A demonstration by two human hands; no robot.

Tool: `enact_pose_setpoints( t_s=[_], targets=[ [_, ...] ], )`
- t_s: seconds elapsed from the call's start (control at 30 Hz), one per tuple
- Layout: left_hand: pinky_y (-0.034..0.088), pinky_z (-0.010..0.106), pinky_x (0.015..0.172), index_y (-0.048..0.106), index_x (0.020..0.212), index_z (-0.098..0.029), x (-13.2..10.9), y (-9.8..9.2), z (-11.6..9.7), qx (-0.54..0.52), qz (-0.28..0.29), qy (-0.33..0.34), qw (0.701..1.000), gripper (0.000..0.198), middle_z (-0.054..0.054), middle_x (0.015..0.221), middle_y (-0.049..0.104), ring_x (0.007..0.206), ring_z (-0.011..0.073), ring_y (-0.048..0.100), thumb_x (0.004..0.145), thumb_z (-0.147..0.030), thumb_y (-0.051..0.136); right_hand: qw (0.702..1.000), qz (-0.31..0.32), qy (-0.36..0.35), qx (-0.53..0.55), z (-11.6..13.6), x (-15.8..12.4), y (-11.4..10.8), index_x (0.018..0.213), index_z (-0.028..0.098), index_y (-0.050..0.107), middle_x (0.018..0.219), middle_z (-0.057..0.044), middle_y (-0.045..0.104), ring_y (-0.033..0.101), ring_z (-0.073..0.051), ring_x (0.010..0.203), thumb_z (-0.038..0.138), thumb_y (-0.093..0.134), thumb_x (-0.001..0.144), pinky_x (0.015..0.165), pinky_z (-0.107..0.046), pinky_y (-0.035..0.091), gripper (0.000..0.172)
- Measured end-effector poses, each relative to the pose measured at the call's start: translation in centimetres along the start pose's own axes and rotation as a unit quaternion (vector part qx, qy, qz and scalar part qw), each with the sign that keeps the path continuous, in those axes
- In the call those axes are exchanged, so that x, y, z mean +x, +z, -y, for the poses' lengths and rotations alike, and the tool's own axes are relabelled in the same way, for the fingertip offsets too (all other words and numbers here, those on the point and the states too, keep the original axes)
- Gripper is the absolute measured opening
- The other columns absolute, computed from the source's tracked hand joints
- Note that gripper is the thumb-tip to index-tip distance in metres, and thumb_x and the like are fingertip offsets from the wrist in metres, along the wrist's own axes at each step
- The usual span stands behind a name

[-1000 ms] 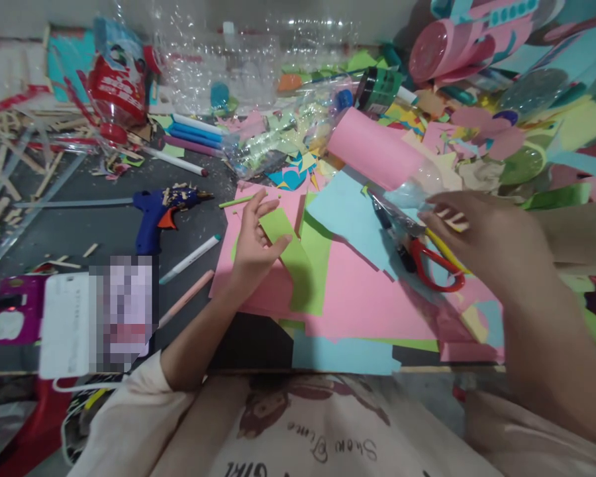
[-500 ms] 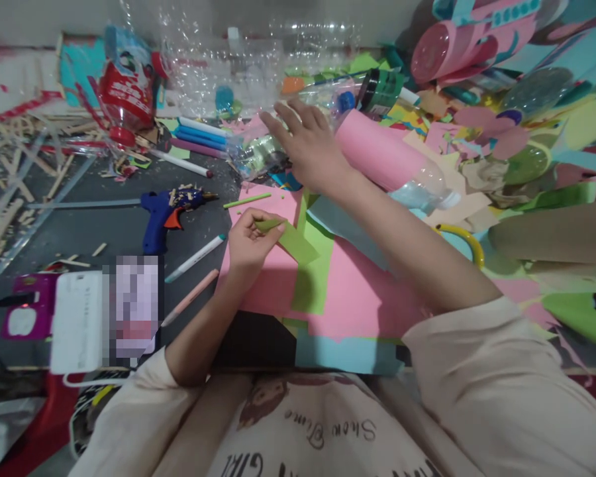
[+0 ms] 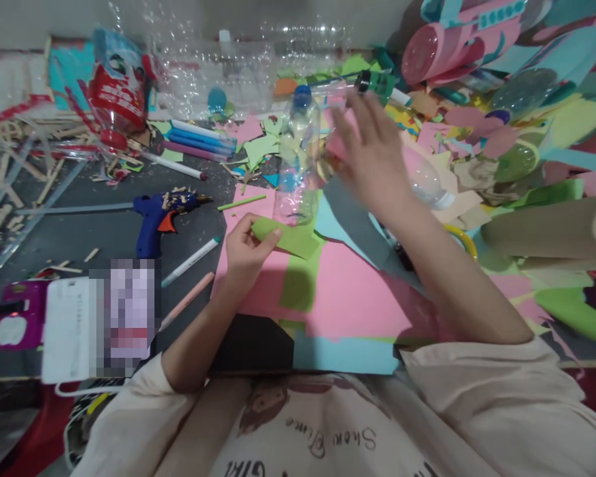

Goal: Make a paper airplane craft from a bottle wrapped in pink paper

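My left hand (image 3: 246,248) pinches the near end of a green paper piece (image 3: 291,240) that lies over pink paper sheets (image 3: 357,295). My right hand (image 3: 372,159) is raised above the sheets and blurred by motion. It grips a clear plastic bottle with a blue cap (image 3: 298,156), held upright just above the green piece. A light blue sheet (image 3: 335,225) lies under the bottle and my right forearm.
A blue glue gun (image 3: 161,212) and a white marker (image 3: 191,258) lie left of the sheets. Several markers (image 3: 198,136), a red-labelled bottle (image 3: 114,86), clear bottles, and wooden sticks crowd the back left. A pink roll (image 3: 417,169) and paper scraps fill the right. A white device (image 3: 72,328) sits near left.
My right hand went from the scissors at the right across to the bottles at the back, took a clear bottle and lifted it upright. My left hand closed on the green piece.
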State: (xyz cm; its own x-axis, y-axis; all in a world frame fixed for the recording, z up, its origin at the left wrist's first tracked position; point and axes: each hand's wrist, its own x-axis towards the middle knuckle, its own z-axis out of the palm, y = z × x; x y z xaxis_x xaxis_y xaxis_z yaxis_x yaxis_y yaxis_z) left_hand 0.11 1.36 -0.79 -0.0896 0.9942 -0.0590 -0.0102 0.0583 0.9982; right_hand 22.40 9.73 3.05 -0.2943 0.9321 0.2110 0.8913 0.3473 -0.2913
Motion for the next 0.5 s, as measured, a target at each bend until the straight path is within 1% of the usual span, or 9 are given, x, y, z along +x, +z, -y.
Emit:
enact_pose_setpoints(
  t_s=[0.07, 0.1, 0.13, 0.2, 0.27, 0.33, 0.4, 0.43, 0.5],
  targets=[
    [0.043, 0.019, 0.048, 0.050, 0.068, -0.020, -0.1, 0.0, -0.2, -0.003, 0.005, -0.004, 1.000, 0.030, -0.007, 0.058, 0.049, 0.051, 0.0069, 0.048, 0.063, -0.032, 0.077, 0.998, 0.014, 0.030, -0.048, -2.0, -1.0, -1.4, 0.151, 0.011, 0.031, 0.158, -0.024, 0.034, 0.028, -0.046, 0.146, 0.042, 0.065, 0.085, 0.109, -0.069, 0.029, 0.080],
    [0.042, 0.019, 0.045, 0.049, 0.068, -0.021, -0.1, 0.0, -0.2, -0.008, 0.007, -0.011, 1.000, 0.031, -0.008, 0.057, 0.049, 0.048, 0.0064, 0.048, 0.064, -0.032, 0.077, 0.994, 0.038, 0.065, -0.075, -2.8, -1.5, -2.2, 0.149, 0.008, 0.032, 0.150, -0.028, 0.044, 0.038, -0.049, 0.138, 0.048, 0.071, 0.078, 0.102, -0.069, 0.035, 0.091],
    [0.042, 0.019, 0.043, 0.047, 0.069, -0.021, -0.1, 0.0, -0.3, -0.012, 0.009, -0.020, 1.000, 0.032, -0.008, 0.057, 0.050, 0.045, 0.0060, 0.047, 0.065, -0.031, 0.077, 0.986, 0.069, 0.111, -0.100, -3.5, -2.0, -3.1, 0.146, 0.005, 0.036, 0.136, -0.030, 0.056, 0.050, -0.050, 0.127, 0.049, 0.077, 0.072, 0.096, -0.067, 0.041, 0.095],
    [0.043, 0.019, 0.041, 0.046, 0.070, -0.022, -0.1, -0.1, -0.2, -0.016, 0.008, -0.036, 0.999, 0.034, -0.008, 0.057, 0.053, 0.041, 0.0058, 0.049, 0.065, -0.031, 0.078, 0.965, 0.131, 0.189, -0.126, -4.4, -2.7, -4.7, 0.135, 0.004, 0.051, 0.109, -0.025, 0.069, 0.063, -0.044, 0.104, 0.047, 0.079, 0.070, 0.081, -0.059, 0.049, 0.083],
    [0.046, 0.020, 0.042, 0.045, 0.072, -0.022, -0.1, -0.2, 0.0, -0.020, 0.004, -0.044, 0.999, 0.035, -0.008, 0.056, 0.054, 0.041, 0.0069, 0.053, 0.066, -0.032, 0.078, 0.958, 0.141, 0.221, -0.119, -4.7, -3.4, -6.1, 0.121, 0.007, 0.062, 0.096, -0.019, 0.071, 0.066, -0.036, 0.092, 0.046, 0.077, 0.071, 0.074, -0.050, 0.050, 0.065],
    [0.050, 0.022, 0.045, 0.045, 0.074, -0.022, -0.1, -0.3, 0.3, -0.035, 0.006, -0.050, 0.998, 0.035, -0.008, 0.055, 0.054, 0.043, 0.0093, 0.057, 0.069, -0.035, 0.077, 0.964, 0.083, 0.248, -0.050, -4.8, -4.0, -7.0, 0.113, 0.013, 0.066, 0.096, -0.014, 0.072, 0.066, -0.029, 0.087, 0.047, 0.075, 0.073, 0.072, -0.044, 0.049, 0.054],
    [0.056, 0.026, 0.052, 0.047, 0.077, -0.021, -0.1, -0.3, 0.6, -0.054, 0.022, -0.064, 0.996, 0.032, -0.005, 0.058, 0.058, 0.050, 0.0126, 0.063, 0.073, -0.038, 0.074, 0.958, -0.012, 0.272, 0.086, -4.7, -4.6, -7.2, 0.110, 0.019, 0.066, 0.101, -0.010, 0.072, 0.066, -0.025, 0.089, 0.048, 0.069, 0.076, 0.071, -0.041, 0.048, 0.044],
    [0.058, 0.029, 0.058, 0.049, 0.079, -0.021, 0.0, -0.3, 0.8, -0.060, 0.029, -0.069, 0.995, 0.029, -0.003, 0.062, 0.061, 0.056, 0.0145, 0.066, 0.075, -0.040, 0.071, 0.944, -0.057, 0.277, 0.168, -4.6, -4.9, -7.0, 0.107, 0.022, 0.066, 0.103, -0.008, 0.071, 0.066, -0.025, 0.092, 0.049, 0.065, 0.078, 0.071, -0.040, 0.048, 0.040],
    [0.061, 0.035, 0.078, 0.056, 0.083, -0.020, 0.1, -0.3, 1.2, -0.056, 0.042, -0.057, 0.996, 0.025, 0.003, 0.076, 0.069, 0.077, 0.0194, 0.072, 0.079, -0.042, 0.068, 0.901, -0.123, 0.269, 0.317, -4.2, -5.5, -6.1, 0.098, 0.025, 0.065, 0.102, -0.006, 0.070, 0.066, -0.028, 0.100, 0.052, 0.060, 0.078, 0.070, -0.040, 0.049, 0.034]
  ],
)
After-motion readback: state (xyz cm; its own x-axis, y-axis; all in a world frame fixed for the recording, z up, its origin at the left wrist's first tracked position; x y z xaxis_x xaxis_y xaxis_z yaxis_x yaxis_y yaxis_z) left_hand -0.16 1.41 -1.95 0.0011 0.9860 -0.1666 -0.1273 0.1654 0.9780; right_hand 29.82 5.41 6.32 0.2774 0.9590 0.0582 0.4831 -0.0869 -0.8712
